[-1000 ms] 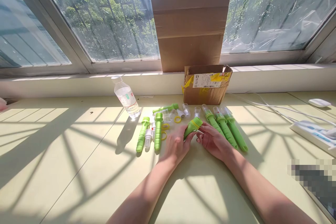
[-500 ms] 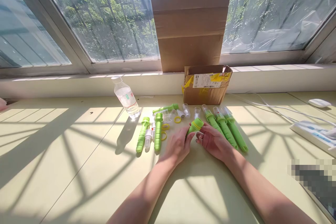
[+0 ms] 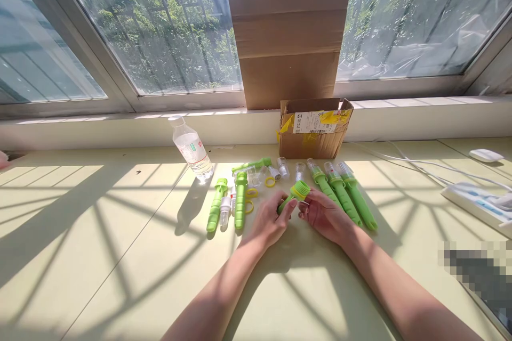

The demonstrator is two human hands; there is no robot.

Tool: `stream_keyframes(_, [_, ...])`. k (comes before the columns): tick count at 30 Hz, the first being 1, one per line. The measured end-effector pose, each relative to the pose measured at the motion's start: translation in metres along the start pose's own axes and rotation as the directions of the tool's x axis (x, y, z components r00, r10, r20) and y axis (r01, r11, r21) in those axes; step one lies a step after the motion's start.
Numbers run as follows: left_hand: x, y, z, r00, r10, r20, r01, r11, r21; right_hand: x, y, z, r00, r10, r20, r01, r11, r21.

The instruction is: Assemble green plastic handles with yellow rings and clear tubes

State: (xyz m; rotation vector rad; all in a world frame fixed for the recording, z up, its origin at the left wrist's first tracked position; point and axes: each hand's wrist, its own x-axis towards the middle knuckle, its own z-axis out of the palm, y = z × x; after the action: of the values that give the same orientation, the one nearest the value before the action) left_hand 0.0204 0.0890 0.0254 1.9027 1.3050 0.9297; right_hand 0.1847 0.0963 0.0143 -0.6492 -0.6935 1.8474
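Wrapped around a green threaded tube [image 3: 300, 190] is my left hand [image 3: 272, 219], the tube's threaded end pointing up and right. My right hand [image 3: 326, 216] has its fingers curled at the right side of that end; a thin pale edge shows by its fingertips, too small to name. To the left lie two green tubes [image 3: 240, 201] with a small clear-and-white piece [image 3: 225, 212] between them. Yellow rings [image 3: 270, 181] and clear caps [image 3: 282, 168] lie behind my left hand. Several green tubes with clear caps [image 3: 356, 197] lie beyond my right hand.
A water bottle [image 3: 192, 150] stands at the back left. An open cardboard box [image 3: 312, 136] stands by the window sill. At the right are a power strip [image 3: 476, 205], white cables and a white mouse-like object [image 3: 486, 156]. A blurred dark object lies at the lower right.
The green tube in my left hand has tilted lower, and more of its body shows between my thumb and fingers. My right hand has barely moved.
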Motion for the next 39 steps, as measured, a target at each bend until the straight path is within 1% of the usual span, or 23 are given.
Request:
stream_keyframes(3, [0.000, 0.000, -0.001, 1.000, 0.013, 0.011, -0.013, 1.000, -0.012, 0.000, -0.001, 0.000, 1.000, -0.003, -0.017, 0.003, 1.000, 0.018])
stream_keyframes(9, [0.000, 0.000, -0.002, 0.999, 0.013, 0.038, -0.014, 0.999, 0.035, 0.001, 0.000, -0.001, 0.999, 0.007, -0.038, -0.007, 1.000, -0.006])
stream_keyframes(11, [0.000, -0.001, -0.001, 0.998, 0.020, 0.053, -0.024, 0.997, 0.074, 0.001, 0.001, -0.002, 0.999, -0.009, -0.048, 0.008, 1.000, -0.027])
stream_keyframes(15, [0.000, -0.004, 0.003, 0.994, 0.084, 0.066, -0.095, 0.977, 0.193, 0.001, 0.004, -0.003, 0.996, -0.053, -0.076, 0.049, 0.997, -0.054])
stream_keyframes(17, [0.000, -0.004, 0.004, 0.995, 0.083, 0.058, -0.093, 0.974, 0.207, 0.001, 0.004, -0.002, 0.997, -0.051, -0.059, 0.048, 0.997, -0.052])
stream_keyframes(19, [0.000, -0.004, 0.003, 0.997, 0.062, 0.048, -0.070, 0.980, 0.187, 0.001, 0.004, 0.000, 0.998, -0.048, -0.032, 0.047, 0.997, -0.057])
stream_keyframes(21, [0.000, -0.003, 0.003, 0.998, 0.057, 0.000, -0.056, 0.986, 0.155, 0.000, 0.003, 0.002, 0.998, -0.053, -0.018, 0.051, 0.997, -0.065])
stream_keyframes(23, [0.000, -0.002, 0.003, 0.995, 0.052, -0.089, -0.041, 0.991, 0.128, -0.001, 0.003, 0.005, 0.998, -0.054, -0.013, 0.053, 0.995, -0.089])
stream_keyframes(25, [0.000, -0.002, 0.003, 0.986, 0.044, -0.159, -0.025, 0.993, 0.117, -0.002, 0.004, 0.007, 0.998, -0.058, -0.008, 0.056, 0.987, -0.150])
stream_keyframes(26, [0.000, -0.003, 0.004, 0.983, 0.051, -0.176, -0.031, 0.992, 0.119, -0.003, 0.006, 0.008, 0.998, -0.062, -0.004, 0.060, 0.979, -0.197])
stream_keyframes(28, [0.000, -0.004, 0.004, 0.977, 0.108, -0.184, -0.086, 0.988, 0.125, -0.002, 0.009, 0.009, 0.997, -0.083, 0.000, 0.080, 0.952, -0.294])
stream_keyframes(30, [0.001, -0.006, 0.005, 0.967, 0.178, -0.184, -0.158, 0.980, 0.118, -0.001, 0.012, 0.008, 0.994, -0.107, 0.001, 0.100, 0.932, -0.349])
stream_keyframes(32, [0.001, -0.007, 0.005, 0.960, 0.222, -0.170, -0.207, 0.973, 0.103, 0.000, 0.013, 0.008, 0.992, -0.124, -0.014, 0.112, 0.935, -0.335])
stream_keyframes(35, [0.000, -0.006, 0.005, 0.960, 0.249, -0.128, -0.240, 0.967, 0.085, 0.002, 0.013, 0.007, 0.988, -0.141, -0.066, 0.121, 0.962, -0.245])
stream_keyframes(39, [-0.001, -0.003, 0.005, 0.964, 0.242, -0.108, -0.231, 0.968, 0.099, 0.002, 0.012, 0.009, 0.984, -0.139, -0.112, 0.122, 0.982, -0.144])
